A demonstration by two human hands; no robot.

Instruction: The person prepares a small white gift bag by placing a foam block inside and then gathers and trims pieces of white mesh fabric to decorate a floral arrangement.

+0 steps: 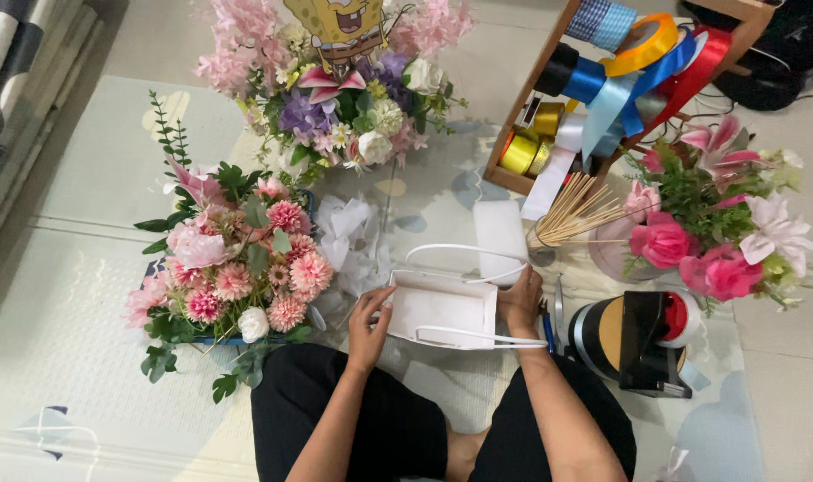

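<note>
A small white paper bag (442,308) with two white loop handles lies open on the mat in front of my knees. My left hand (368,326) grips its left edge, thumb on the rim. On the opposite side, my right hand (521,302) holds the bag's right edge, fingers curled over the rim. A white foam block (499,234) lies just behind the bag.
A pink flower arrangement (237,263) sits at left, a pastel one with a yellow cartoon topper (340,89) behind. Crumpled white tissue (348,241) lies between them. At right are a wooden ribbon rack (603,76), wooden skewers (580,210), pink roses (710,223) and a tape dispenser (634,339).
</note>
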